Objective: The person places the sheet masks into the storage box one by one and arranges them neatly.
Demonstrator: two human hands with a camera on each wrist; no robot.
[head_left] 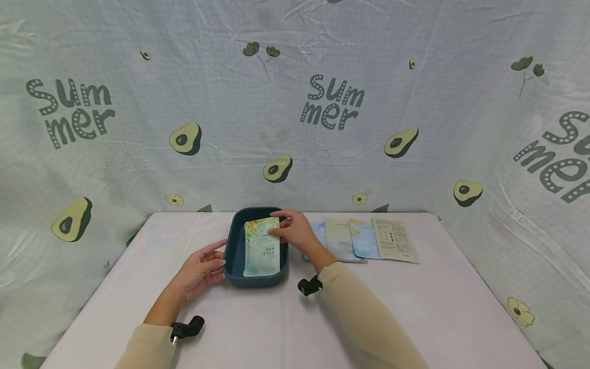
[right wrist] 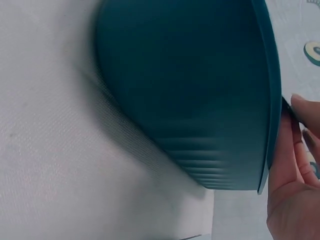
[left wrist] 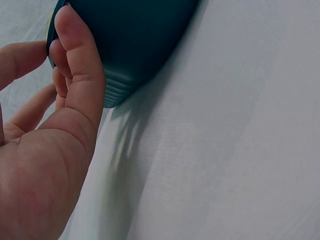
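Note:
A dark blue-green plastic bin (head_left: 237,274) with rounded corners stands on the table. My right hand (head_left: 298,233) pinches a pale green face mask packet (head_left: 261,251) with yellow flowers at its top, the thumb on its printed front and the fingers behind. Upright and leaning, the packet sits over the bin's opening. In the right wrist view, the packet's dark edge shows between thumb and fingers at the rim. My left hand (head_left: 199,274) rests its fingertips on the bin's left side, fingers slightly bent. The left wrist view shows those fingers (left wrist: 75,40) against the outer wall and rim.
To the right of the bin several packets lie overlapping in a row: a blue one (head_left: 319,230) partly behind my right hand, a greyish one (head_left: 343,241), a blue one (head_left: 365,241) and a beige one (head_left: 395,241) with printed text. A printed cloth wall (head_left: 221,169) rises behind the table.

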